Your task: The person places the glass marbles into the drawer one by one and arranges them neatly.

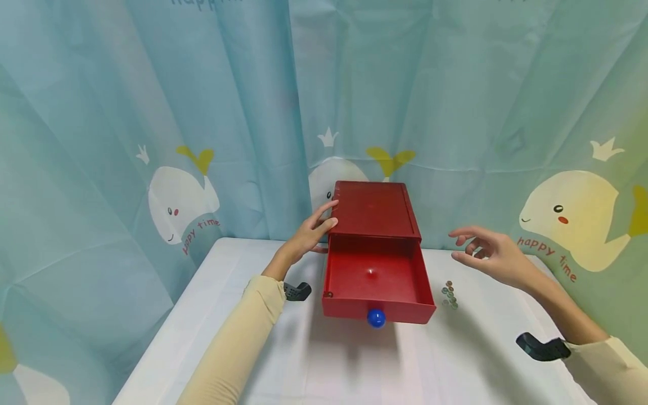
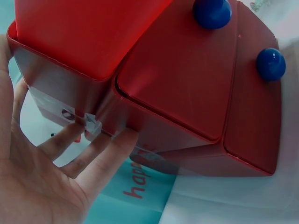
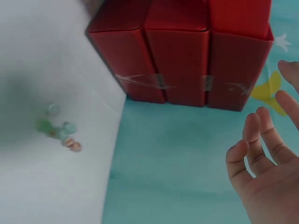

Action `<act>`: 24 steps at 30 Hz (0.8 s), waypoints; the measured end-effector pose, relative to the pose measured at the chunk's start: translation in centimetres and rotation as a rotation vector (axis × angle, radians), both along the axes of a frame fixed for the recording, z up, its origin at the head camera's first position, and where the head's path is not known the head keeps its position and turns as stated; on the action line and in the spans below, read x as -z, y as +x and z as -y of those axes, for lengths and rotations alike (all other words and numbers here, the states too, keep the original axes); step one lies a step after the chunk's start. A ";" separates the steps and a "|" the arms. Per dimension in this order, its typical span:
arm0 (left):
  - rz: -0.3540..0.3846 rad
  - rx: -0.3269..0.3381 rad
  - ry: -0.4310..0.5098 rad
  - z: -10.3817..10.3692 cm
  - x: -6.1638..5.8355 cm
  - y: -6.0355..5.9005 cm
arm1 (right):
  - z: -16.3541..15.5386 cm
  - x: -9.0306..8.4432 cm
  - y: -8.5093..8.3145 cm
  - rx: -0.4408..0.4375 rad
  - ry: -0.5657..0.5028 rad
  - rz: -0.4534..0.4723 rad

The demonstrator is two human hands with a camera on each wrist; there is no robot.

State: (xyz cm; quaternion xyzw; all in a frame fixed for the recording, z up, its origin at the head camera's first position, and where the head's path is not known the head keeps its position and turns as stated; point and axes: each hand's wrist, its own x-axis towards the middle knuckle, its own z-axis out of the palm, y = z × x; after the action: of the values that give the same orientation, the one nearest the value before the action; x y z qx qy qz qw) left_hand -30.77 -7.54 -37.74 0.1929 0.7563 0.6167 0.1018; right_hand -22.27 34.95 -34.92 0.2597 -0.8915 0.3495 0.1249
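Fingers of the left hand (image 1: 310, 236) lie nearly straight against the red box (image 1: 376, 209), bracing it on the table (image 1: 212, 315) while its drawer (image 1: 377, 281) stands pulled out. Right hand (image 1: 488, 256) hovers loosely spread, holding nothing, just above the marbles (image 1: 449, 295) beside the drawer; picking them up likely needs a fine pinch.

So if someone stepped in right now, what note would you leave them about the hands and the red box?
Left hand: fingers rest flat against the red drawer box, steadying its left side.
Right hand: open, in the air right of the box, holding nothing.
Drawer with the blue knob: pulled open; one small bead seems to lie inside.
Small pile of glass beads: on the white table, right of the drawer.
Left: likely the remaining beads.
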 end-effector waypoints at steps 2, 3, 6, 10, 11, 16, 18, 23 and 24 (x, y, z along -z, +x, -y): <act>-0.003 0.004 0.001 0.0 0.0 0.0 | -0.3 0.7 0.0 0.006 -0.006 0.012; -0.004 0.005 0.001 0.1 0.1 0.0 | -0.4 1.1 0.1 0.011 -0.008 0.016; -0.005 0.004 -0.003 0.1 0.2 -0.1 | -0.8 2.1 0.2 0.029 -0.013 0.032; 0.000 -0.003 -0.006 0.1 0.2 -0.3 | -1.3 3.7 0.4 0.060 -0.014 0.051; 0.001 -0.004 -0.006 0.1 0.2 -0.3 | -1.5 4.2 0.4 0.067 -0.013 0.054; 0.001 0.000 -0.003 0.1 0.0 -0.1 | -2.0 6.3 0.4 0.083 -0.025 0.052; 0.003 0.000 -0.001 0.1 -0.1 -0.1 | -2.1 7.0 0.4 0.089 -0.028 0.057; 0.003 0.002 0.000 0.1 -0.1 0.1 | -2.3 8.7 0.6 0.120 -0.032 0.099; 0.003 0.002 0.000 0.1 -0.1 0.1 | -2.4 9.0 0.7 0.123 -0.033 0.105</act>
State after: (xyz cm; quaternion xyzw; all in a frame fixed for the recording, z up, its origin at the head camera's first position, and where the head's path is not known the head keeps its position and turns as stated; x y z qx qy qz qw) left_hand -30.65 -7.61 -37.59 0.1928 0.7561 0.6168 0.1034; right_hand -21.62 37.36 -43.92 0.1835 -0.9052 0.3691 0.1033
